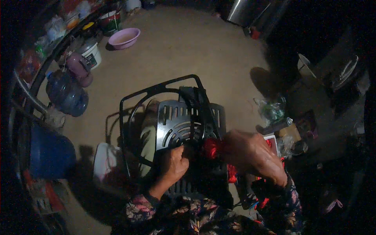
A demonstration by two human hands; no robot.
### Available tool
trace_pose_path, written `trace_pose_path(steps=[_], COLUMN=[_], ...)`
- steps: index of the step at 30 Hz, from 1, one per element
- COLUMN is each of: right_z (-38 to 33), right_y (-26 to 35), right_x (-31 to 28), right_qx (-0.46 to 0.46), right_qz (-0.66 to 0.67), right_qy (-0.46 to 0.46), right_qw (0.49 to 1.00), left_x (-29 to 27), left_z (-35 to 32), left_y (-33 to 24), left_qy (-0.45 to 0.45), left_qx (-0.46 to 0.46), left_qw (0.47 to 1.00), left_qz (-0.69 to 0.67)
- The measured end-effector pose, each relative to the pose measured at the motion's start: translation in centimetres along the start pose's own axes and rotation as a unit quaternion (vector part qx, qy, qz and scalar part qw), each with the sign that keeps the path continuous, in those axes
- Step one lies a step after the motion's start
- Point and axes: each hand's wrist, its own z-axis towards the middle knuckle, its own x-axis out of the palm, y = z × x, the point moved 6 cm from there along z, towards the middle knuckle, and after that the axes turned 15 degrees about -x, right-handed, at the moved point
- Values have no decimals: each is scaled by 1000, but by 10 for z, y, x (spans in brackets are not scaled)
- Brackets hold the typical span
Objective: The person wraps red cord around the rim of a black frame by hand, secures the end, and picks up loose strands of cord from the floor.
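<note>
Flowered sleeves (141,206) lie nearest us, rising from the lower edge on the near side of the slotted panel (165,135), a dark, glossy sheet that we take as our landmark. Our left hand (172,166) sits at the panel's near part with its fingers curled in and the thumb up against them; shadow hides the tips, so we cannot tell whether it pinches anything. Our right hand (252,154) is bent over the panel's near right side, its fingers drawn together on a shiny red bundle (210,148), which pokes out on the left of that hand, in front of the panel. More red material (232,174) shows just below the same hand. Around the panel's left and far sides we see a black tubular frame (122,121).

Left of the panel we have a pale, rounded board (105,160), and farther left a blue tub (53,152) and a big blue bottle (66,94). Beyond the panel, well apart on the floor (176,47), we find a pink basin (124,38), with a white bucket (92,55) near it. To the panel's right are crumpled clear plastic (271,109) and a spray can (280,125).
</note>
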Motion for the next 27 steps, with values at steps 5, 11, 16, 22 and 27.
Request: trace_pose_path(steps=[5, 11, 16, 22, 27], right_z=[-49, -77, -82, -85, -93], right_y=[-14, -23, -31, -26, -41], right_x=[18, 77, 100, 82, 101], right_qx=[-140, -74, -149, -91, -148], right_qz=[232, 338, 187, 160, 111], right_qy=[-92, -174, -251, -381, -329], right_qw=[958, 922, 938, 906, 926], left_x=[6, 1, -6, 0, 1], left_z=[11, 20, 15, 7, 2], left_y=[5, -3, -2, 1, -10], left_qy=[92, 127, 179, 226, 148], left_qx=[-45, -84, -117, -105, -64], left_qw=[986, 981, 966, 962, 985], left_qz=[-130, -123, -148, -109, 56])
